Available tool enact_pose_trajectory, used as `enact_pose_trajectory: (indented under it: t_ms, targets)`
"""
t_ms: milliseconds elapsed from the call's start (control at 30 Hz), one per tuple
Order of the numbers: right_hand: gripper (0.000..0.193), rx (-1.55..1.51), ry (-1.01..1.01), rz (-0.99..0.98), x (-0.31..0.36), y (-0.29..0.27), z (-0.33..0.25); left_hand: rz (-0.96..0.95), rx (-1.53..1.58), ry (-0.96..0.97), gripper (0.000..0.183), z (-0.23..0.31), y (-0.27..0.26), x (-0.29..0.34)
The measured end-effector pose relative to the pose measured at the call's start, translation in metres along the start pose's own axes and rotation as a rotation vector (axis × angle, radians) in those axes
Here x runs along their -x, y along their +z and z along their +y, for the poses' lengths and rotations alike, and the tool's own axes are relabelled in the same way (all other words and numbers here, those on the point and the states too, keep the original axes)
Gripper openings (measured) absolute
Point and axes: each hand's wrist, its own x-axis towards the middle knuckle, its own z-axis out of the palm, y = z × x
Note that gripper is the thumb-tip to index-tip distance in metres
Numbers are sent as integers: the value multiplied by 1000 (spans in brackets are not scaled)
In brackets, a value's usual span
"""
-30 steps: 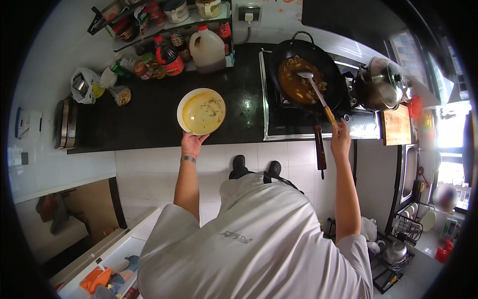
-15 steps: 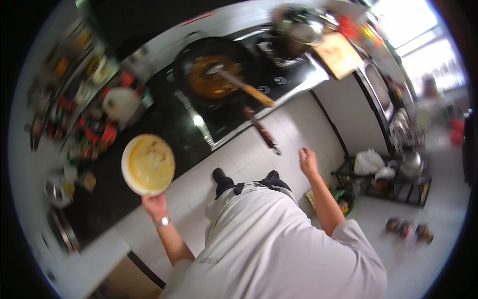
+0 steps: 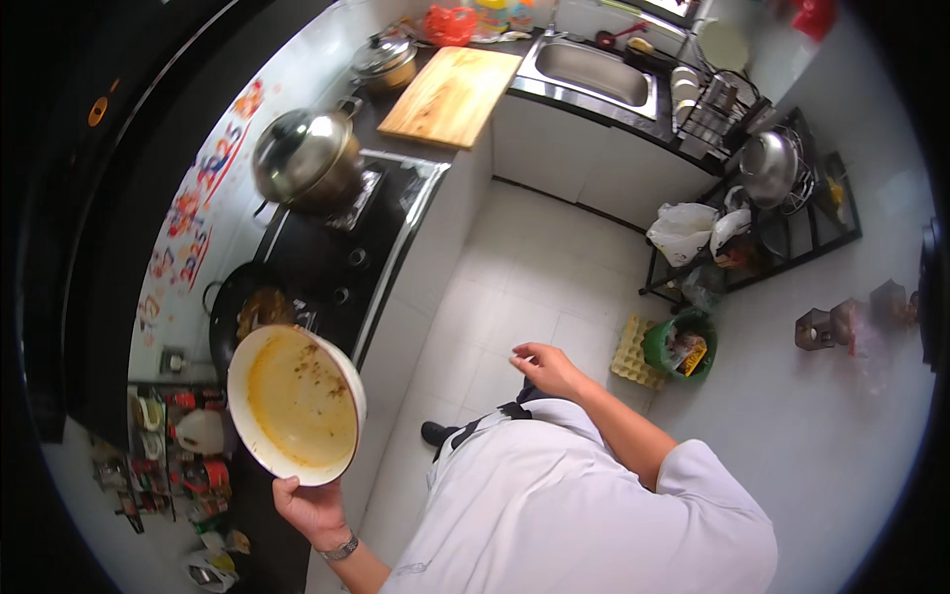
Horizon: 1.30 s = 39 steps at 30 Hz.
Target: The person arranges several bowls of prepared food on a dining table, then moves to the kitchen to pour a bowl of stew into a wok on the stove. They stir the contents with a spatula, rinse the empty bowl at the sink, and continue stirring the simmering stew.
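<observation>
- The bowl is in the left hand, raised before the wok and tilted so that its interior faces the camera.
- Left fingers: closed on the bowl's lower rim, thumb at the edge and the others passing behind, a grip that presumably keeps them clear of the smeared interior.
- Yellow-orange residue and dark flecks line the bowl; no food portion shows in it.
- Right hand: held over the floor in front of the body, fingers loosely bent and partly open, with nothing visible in them.
- The wok and the lidded pot sit on the stove, probably each over its own burner.
- The board lies flat on the desk between stove and sink, a position that would suit cutting near both.
- The bin stands on the floor beside the egg tray, presumably out of the walking space.
- Hidden: the bowl covers the wok's near part and much of its brown contents; the fingertips behind the bowl cannot be seen.
- Hard to make out: the shelf of bottles, small and crowded at the left.
</observation>
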Motion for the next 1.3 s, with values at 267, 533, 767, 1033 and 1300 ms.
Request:
enact_pose_trajectory:
  t_ms: [267, 533, 767, 1033, 1300]
  targets:
    - [65, -490, -101, -276, 6, -129, -27, -269, -63, -294, 72, -187, 183, -72]
    - [73, -1096, -156, 132, -108, -191, -19, -462, -230, -500, 65, -333, 312, -151]
    - [78, -1321, -223, 298, -230, -306, -26, -577, -215, -581, 60, -427, 442, -255]
    - [61, -1474, -164, 553, -366, -434, -14, -849, -850, -463, 85, -490, 565, -363]
    - [68, -1381, -79, 499, -507, -578, 47, -773, -1278, 232, 34, -567, 625, -577]
